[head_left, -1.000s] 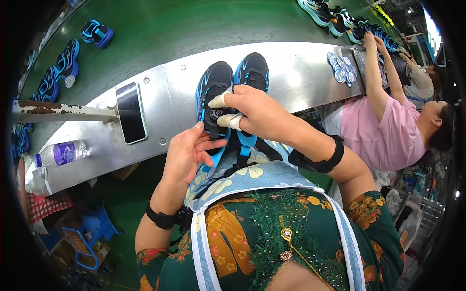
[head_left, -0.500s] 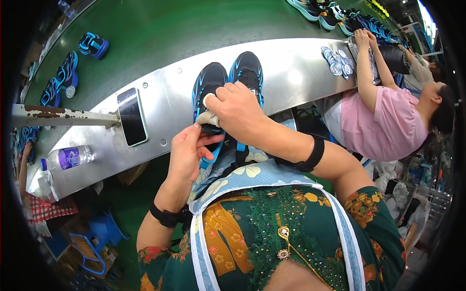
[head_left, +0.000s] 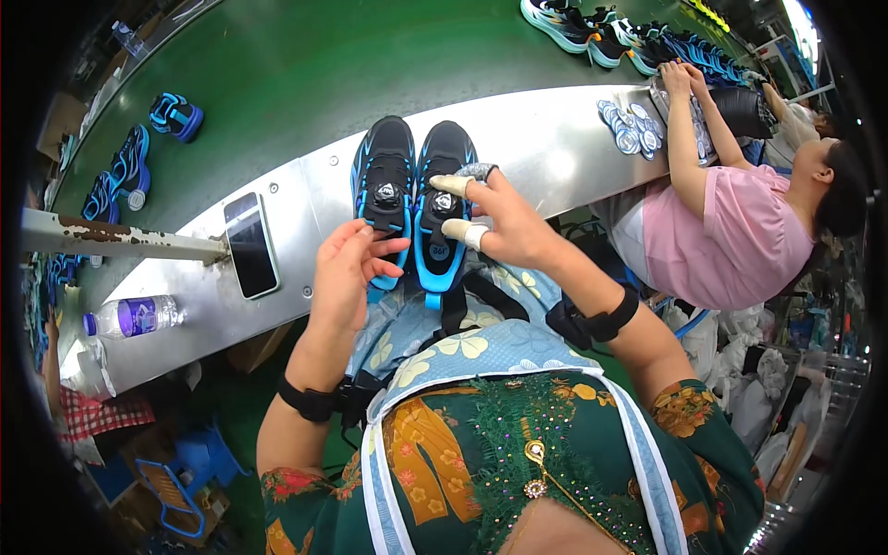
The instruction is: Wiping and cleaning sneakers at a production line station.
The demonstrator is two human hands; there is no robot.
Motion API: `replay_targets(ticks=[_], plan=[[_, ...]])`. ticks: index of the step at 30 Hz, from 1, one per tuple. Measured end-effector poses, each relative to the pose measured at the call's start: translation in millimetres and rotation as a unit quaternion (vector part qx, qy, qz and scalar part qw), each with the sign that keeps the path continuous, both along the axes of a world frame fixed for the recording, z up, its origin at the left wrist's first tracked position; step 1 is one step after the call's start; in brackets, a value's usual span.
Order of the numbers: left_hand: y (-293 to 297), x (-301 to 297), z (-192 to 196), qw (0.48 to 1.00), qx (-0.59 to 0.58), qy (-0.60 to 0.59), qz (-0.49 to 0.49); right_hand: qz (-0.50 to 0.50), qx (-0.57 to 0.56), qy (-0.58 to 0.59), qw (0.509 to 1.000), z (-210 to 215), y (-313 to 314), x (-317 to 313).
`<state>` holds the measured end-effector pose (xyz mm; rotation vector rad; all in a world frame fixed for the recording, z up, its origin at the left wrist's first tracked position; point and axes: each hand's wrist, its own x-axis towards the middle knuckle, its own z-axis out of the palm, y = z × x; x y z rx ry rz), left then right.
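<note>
Two black sneakers with blue trim, the left shoe (head_left: 382, 162) and the right shoe (head_left: 448, 153), stand side by side on the metal bench edge, toes pointing away from me. Each has a round dial on its tongue. My left hand (head_left: 351, 268) is at the left shoe's collar, thumb and forefinger pinched together, other fingers curled loosely; what lies between the tips is too small to make out. Over the right shoe my right hand (head_left: 504, 222) has thumb and fingers apart, with pale finger covers on them. Its fingertips are close to the right shoe's dial and collar.
A phone (head_left: 251, 245) and a plastic bottle (head_left: 136, 316) lie on the bench at left, near a rusty white post (head_left: 120, 236). Round discs (head_left: 631, 128) are piled at right, beside a seated co-worker in pink (head_left: 740, 222). More sneakers (head_left: 560, 25) stand on the green surface.
My right hand has moved off the left shoe toward the right and spread its fingers, uncovering both dials. The shoes appear slightly lower and further left in view.
</note>
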<state>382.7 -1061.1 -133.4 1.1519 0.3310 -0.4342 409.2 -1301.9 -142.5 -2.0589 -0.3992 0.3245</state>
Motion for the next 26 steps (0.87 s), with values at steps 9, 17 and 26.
replay_targets(ticks=[9,17,26], plan=[[-18.3,-28.6,49.7,0.736,0.552,-0.323,-0.220,-0.059,0.062,0.122,0.989,-59.9,-52.5,-12.0],[-8.8,12.1,13.5,0.607,0.568,-0.331,-0.447,-0.030,-0.021,0.057,0.998,-48.4,-52.3,-5.5],[28.4,211.5,9.2,0.567,0.678,-0.361,-0.295,-0.150,-0.090,-0.027,0.984,-106.6,-71.7,15.4]])
